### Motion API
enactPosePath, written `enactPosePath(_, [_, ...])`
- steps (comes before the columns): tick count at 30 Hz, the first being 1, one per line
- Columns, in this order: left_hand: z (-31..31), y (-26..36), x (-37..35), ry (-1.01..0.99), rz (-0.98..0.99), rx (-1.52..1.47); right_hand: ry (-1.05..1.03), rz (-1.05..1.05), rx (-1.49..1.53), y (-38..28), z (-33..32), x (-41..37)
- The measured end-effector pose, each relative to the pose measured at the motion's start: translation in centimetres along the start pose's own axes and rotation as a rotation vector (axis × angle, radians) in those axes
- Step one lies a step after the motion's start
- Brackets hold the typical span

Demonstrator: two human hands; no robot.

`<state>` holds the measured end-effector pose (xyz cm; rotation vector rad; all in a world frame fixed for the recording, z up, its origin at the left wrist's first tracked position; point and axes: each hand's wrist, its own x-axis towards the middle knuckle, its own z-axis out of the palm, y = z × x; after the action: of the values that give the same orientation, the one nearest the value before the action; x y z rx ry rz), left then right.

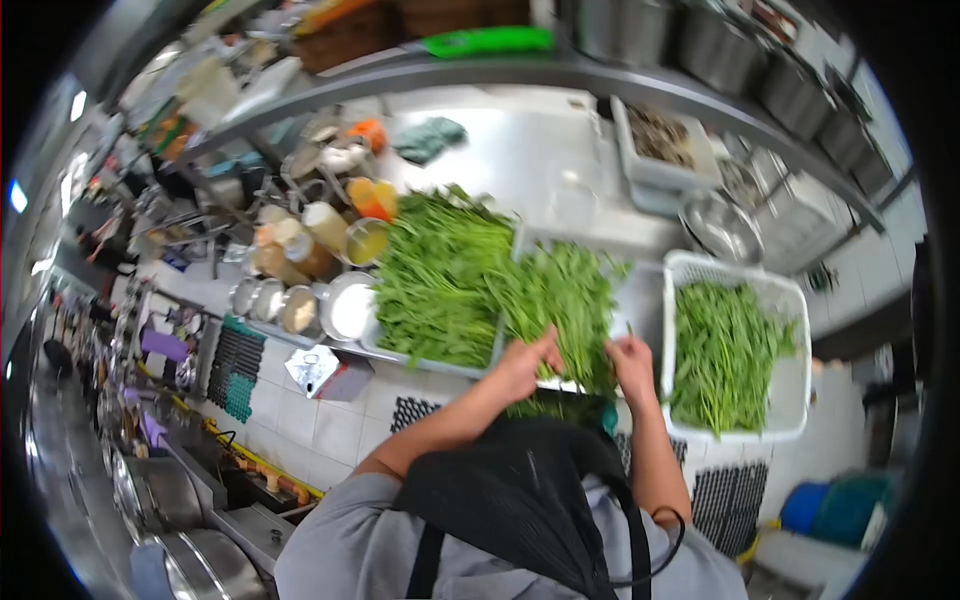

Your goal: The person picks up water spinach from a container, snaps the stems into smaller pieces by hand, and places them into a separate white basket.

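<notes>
In front of me a loose heap of leafy greens (562, 300) lies at the edge of the metal counter. My left hand (528, 364) is at the heap's near left side, its fingers curled around some stems. On the other side my right hand (630, 362) is closed in a pinch by the heap's right edge, with a thin green stem showing above the fingertips. A larger pile of greens (440, 275) fills a shallow tray to the left. To the right, a white perforated basket (805, 375) holds more leafy greens.
Left of the greens stand metal bowls, one with white contents (350, 308), and sauce bottles (325, 225). A green cloth (430, 140) lies farther back. A metal bowl (722, 228) and a grey tub (655, 180) sit at back right. An overhead shelf (480, 75) crosses above, carrying a green-handled knife (490, 41).
</notes>
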<state>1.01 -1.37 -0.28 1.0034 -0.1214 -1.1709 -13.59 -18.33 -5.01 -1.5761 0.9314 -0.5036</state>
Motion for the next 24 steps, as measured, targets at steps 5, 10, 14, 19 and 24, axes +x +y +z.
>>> enactPosePath(5, [0.5, 0.0, 0.6, -0.070, 0.000, -0.103, -0.136, 0.077, 0.744, -5.0, 0.0, -2.5])
enactPosePath(10, [1.8, 0.0, 0.6, -0.075, -0.025, -0.075, -0.242, 0.027, 0.714, -4.6, 0.0, -3.1])
enactPosePath(14, [2.2, -0.9, 0.4, -0.119, 0.031, 0.157, -0.320, -0.061, 0.607, -5.5, 0.5, -4.4])
enactPosePath(19, [2.8, -1.5, 0.4, -0.015, 0.036, 0.207, -0.302, -0.063, 0.380, -5.3, 1.1, -5.1])
enactPosePath(24, [2.4, -1.3, -0.1, -0.012, 0.075, 0.258, -0.280, 0.010, 0.350, -3.7, 1.8, -5.3])
